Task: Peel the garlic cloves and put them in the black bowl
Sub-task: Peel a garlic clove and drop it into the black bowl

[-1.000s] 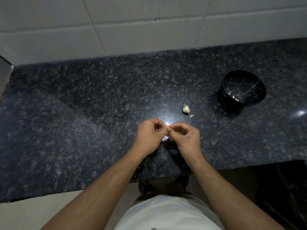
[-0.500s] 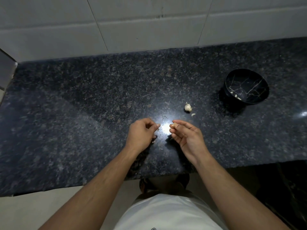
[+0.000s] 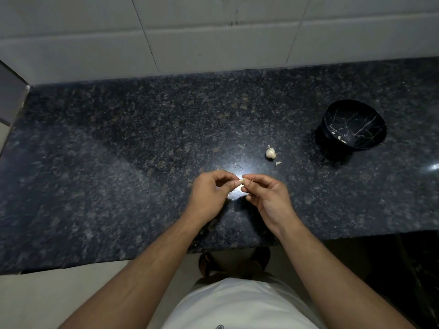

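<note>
Garlic clove (image 3: 241, 181) pinched at the fingertips of the right hand (image 3: 266, 198), thumb and forefinger curled tight on it, just above the dark speckled counter (image 3: 118, 150). Left hand (image 3: 210, 194) close beside, fingers curled narrow with the tips meeting the clove's left end; cannot tell whether actually gripping it or only touching. Farther back and to the right, a garlic head (image 3: 270, 153) with a loose clove (image 3: 278, 164) just beside it, and well apart at the far right the black bowl (image 3: 363, 141) holding a few pale pieces.
</note>
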